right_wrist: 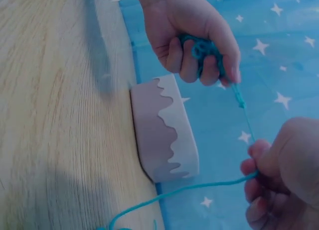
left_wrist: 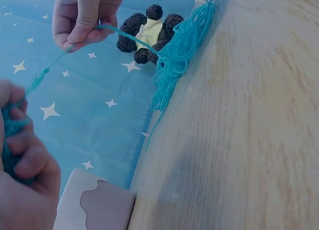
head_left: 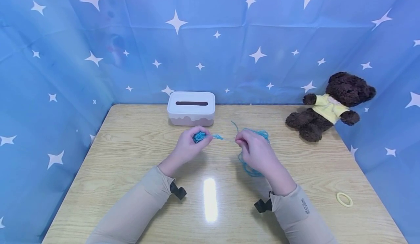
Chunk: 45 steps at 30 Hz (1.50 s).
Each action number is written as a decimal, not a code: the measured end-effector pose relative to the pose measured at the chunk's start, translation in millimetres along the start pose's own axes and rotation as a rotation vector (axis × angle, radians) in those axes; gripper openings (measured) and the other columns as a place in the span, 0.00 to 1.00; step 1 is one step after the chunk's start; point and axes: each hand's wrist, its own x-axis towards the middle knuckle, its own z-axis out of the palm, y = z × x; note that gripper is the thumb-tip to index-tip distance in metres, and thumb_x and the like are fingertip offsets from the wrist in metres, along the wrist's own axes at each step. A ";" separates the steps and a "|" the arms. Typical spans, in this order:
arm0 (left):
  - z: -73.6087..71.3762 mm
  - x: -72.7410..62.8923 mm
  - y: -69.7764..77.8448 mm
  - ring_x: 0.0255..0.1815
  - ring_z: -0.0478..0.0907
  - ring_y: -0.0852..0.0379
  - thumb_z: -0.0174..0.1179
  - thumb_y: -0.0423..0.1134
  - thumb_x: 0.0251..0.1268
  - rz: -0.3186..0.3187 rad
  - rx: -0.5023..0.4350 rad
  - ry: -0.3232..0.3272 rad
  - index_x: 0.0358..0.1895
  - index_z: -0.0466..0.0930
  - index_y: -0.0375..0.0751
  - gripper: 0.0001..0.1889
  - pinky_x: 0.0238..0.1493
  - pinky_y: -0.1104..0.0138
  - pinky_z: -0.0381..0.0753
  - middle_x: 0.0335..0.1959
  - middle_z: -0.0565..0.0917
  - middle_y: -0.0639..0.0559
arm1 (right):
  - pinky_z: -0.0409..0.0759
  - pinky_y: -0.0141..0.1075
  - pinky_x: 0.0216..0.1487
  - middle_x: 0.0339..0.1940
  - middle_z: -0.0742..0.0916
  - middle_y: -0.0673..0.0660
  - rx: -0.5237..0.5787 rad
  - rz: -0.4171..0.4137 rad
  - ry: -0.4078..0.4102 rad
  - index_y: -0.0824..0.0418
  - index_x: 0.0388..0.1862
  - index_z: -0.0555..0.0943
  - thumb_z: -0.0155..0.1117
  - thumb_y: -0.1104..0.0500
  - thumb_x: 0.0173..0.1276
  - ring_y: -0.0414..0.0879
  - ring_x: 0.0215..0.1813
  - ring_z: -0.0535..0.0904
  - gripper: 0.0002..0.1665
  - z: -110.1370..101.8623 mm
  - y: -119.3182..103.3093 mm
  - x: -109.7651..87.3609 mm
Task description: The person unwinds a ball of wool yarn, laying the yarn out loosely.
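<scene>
My left hand (head_left: 189,145) grips a small wad of turquoise yarn (right_wrist: 201,50) in its curled fingers, above the middle of the table. From its thumb and forefinger a short, thicker knotted piece of the yarn (head_left: 217,137) sticks out toward the right. A thin strand runs on from there to my right hand (head_left: 259,153), which pinches the yarn between thumb and fingertips. In the right wrist view the strand (right_wrist: 199,186) continues down to the table. Loose coils of turquoise yarn (left_wrist: 182,51) lie there, partly hidden by my right hand in the head view.
A white and mauve tissue box (head_left: 191,108) stands at the back edge, just beyond my left hand. A dark brown teddy bear (head_left: 328,105) in a yellow shirt sits at the back right. Near the right edge lies a pale yellow ring (head_left: 344,199). Blue star-patterned curtain surrounds the table.
</scene>
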 end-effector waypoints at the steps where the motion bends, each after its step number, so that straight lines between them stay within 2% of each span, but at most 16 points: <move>1: -0.4 0.0 0.5 0.36 0.78 0.57 0.72 0.39 0.74 -0.013 -0.014 -0.011 0.44 0.88 0.44 0.04 0.39 0.70 0.76 0.37 0.87 0.52 | 0.80 0.39 0.37 0.38 0.88 0.54 0.004 0.015 0.003 0.59 0.44 0.84 0.65 0.69 0.80 0.41 0.33 0.76 0.06 -0.8 0.0 0.1; 6: -1.9 -0.6 1.1 0.31 0.75 0.60 0.69 0.37 0.77 -0.038 -0.088 -0.058 0.47 0.89 0.40 0.05 0.33 0.72 0.75 0.33 0.84 0.52 | 0.78 0.39 0.37 0.38 0.87 0.54 0.011 0.066 -0.014 0.58 0.44 0.84 0.65 0.68 0.81 0.41 0.33 0.75 0.06 -3.5 -1.1 0.7; 10: -2.7 -0.6 1.7 0.33 0.78 0.62 0.68 0.35 0.78 -0.023 -0.106 -0.047 0.50 0.90 0.37 0.07 0.37 0.73 0.78 0.39 0.90 0.47 | 0.78 0.38 0.36 0.38 0.88 0.54 0.004 0.054 -0.010 0.58 0.44 0.84 0.65 0.68 0.80 0.41 0.33 0.75 0.05 -2.7 -1.3 1.0; 13: -3.3 -0.1 1.1 0.36 0.80 0.64 0.69 0.35 0.77 -0.009 -0.109 -0.047 0.49 0.91 0.36 0.07 0.39 0.73 0.80 0.42 0.92 0.48 | 0.78 0.38 0.36 0.38 0.88 0.54 0.001 0.036 0.006 0.58 0.44 0.84 0.66 0.68 0.80 0.41 0.33 0.75 0.06 -1.2 -0.4 1.0; 16: -4.7 -0.2 -0.7 0.29 0.76 0.65 0.66 0.33 0.78 0.014 -0.140 -0.074 0.49 0.90 0.32 0.07 0.32 0.74 0.75 0.32 0.87 0.55 | 0.80 0.39 0.36 0.39 0.89 0.54 -0.007 0.027 0.023 0.59 0.44 0.84 0.66 0.69 0.80 0.41 0.33 0.76 0.06 -0.1 0.9 0.9; 19: -5.9 -0.3 -2.5 0.22 0.69 0.66 0.60 0.30 0.82 0.055 -0.176 -0.119 0.46 0.88 0.28 0.08 0.26 0.73 0.69 0.23 0.78 0.61 | 0.82 0.41 0.37 0.39 0.89 0.55 -0.031 0.022 0.037 0.59 0.43 0.85 0.66 0.69 0.80 0.43 0.33 0.78 0.06 1.4 2.4 0.7; 21: -6.0 -0.4 -3.4 0.19 0.65 0.64 0.56 0.30 0.84 0.077 -0.190 -0.145 0.42 0.84 0.27 0.10 0.24 0.72 0.65 0.19 0.72 0.61 | 0.85 0.43 0.38 0.40 0.90 0.56 -0.052 0.014 0.043 0.60 0.43 0.86 0.66 0.68 0.80 0.46 0.35 0.81 0.05 2.4 3.7 0.4; 23: -5.4 -0.4 -3.4 0.19 0.64 0.64 0.55 0.32 0.85 0.091 -0.170 -0.141 0.35 0.80 0.30 0.14 0.25 0.72 0.65 0.18 0.70 0.61 | 0.87 0.45 0.39 0.40 0.90 0.57 -0.066 0.006 0.043 0.61 0.43 0.86 0.67 0.68 0.80 0.49 0.36 0.84 0.05 2.7 5.2 -0.5; 26: -3.9 -0.7 -3.0 0.18 0.62 0.63 0.55 0.36 0.86 0.083 -0.115 -0.102 0.27 0.73 0.38 0.19 0.26 0.71 0.63 0.17 0.67 0.60 | 0.89 0.47 0.41 0.41 0.91 0.57 -0.071 0.000 0.051 0.61 0.43 0.87 0.67 0.69 0.79 0.52 0.39 0.88 0.05 0.2 7.5 -3.0; 29: -2.1 -0.8 -3.0 0.17 0.59 0.62 0.55 0.37 0.85 0.075 -0.056 -0.053 0.23 0.67 0.43 0.22 0.25 0.71 0.60 0.16 0.64 0.60 | 0.89 0.49 0.41 0.41 0.91 0.58 -0.058 0.000 0.091 0.62 0.42 0.88 0.68 0.72 0.76 0.53 0.40 0.88 0.07 -5.5 10.8 -6.1; 32: -1.6 -0.4 -3.4 0.16 0.57 0.62 0.55 0.37 0.83 0.083 -0.021 -0.020 0.22 0.65 0.44 0.22 0.23 0.70 0.58 0.15 0.62 0.59 | 0.88 0.50 0.41 0.40 0.91 0.58 -0.042 -0.006 0.128 0.63 0.42 0.88 0.67 0.76 0.74 0.53 0.39 0.87 0.10 -11.4 16.3 -8.0; 35: -2.6 0.8 -4.1 0.17 0.58 0.63 0.56 0.38 0.83 0.071 0.000 0.027 0.22 0.66 0.46 0.22 0.24 0.71 0.59 0.14 0.63 0.60 | 0.88 0.51 0.42 0.41 0.91 0.58 -0.026 0.013 0.115 0.63 0.43 0.88 0.65 0.76 0.75 0.53 0.40 0.87 0.10 -16.3 24.1 -9.2; 40: -9.6 1.5 -2.5 0.17 0.60 0.61 0.55 0.40 0.84 0.008 -0.087 0.144 0.21 0.66 0.47 0.23 0.24 0.70 0.62 0.14 0.64 0.60 | 0.86 0.53 0.44 0.44 0.91 0.59 -0.041 0.105 0.081 0.62 0.46 0.88 0.64 0.71 0.79 0.54 0.40 0.85 0.08 -26.3 38.9 -16.6; 42: -12.1 1.9 -2.9 0.17 0.60 0.60 0.55 0.39 0.84 0.011 -0.115 0.170 0.21 0.65 0.45 0.24 0.23 0.70 0.62 0.14 0.64 0.59 | 0.84 0.51 0.42 0.42 0.90 0.58 -0.059 0.112 0.084 0.62 0.45 0.88 0.64 0.71 0.79 0.51 0.37 0.82 0.08 -30.2 43.6 -20.5; 45: -13.8 3.1 -4.5 0.17 0.59 0.61 0.56 0.38 0.83 0.019 -0.107 0.219 0.19 0.62 0.44 0.25 0.23 0.71 0.60 0.14 0.63 0.60 | 0.83 0.49 0.41 0.40 0.90 0.57 -0.071 0.107 0.092 0.62 0.44 0.88 0.64 0.73 0.77 0.48 0.35 0.81 0.09 -33.7 48.1 -25.9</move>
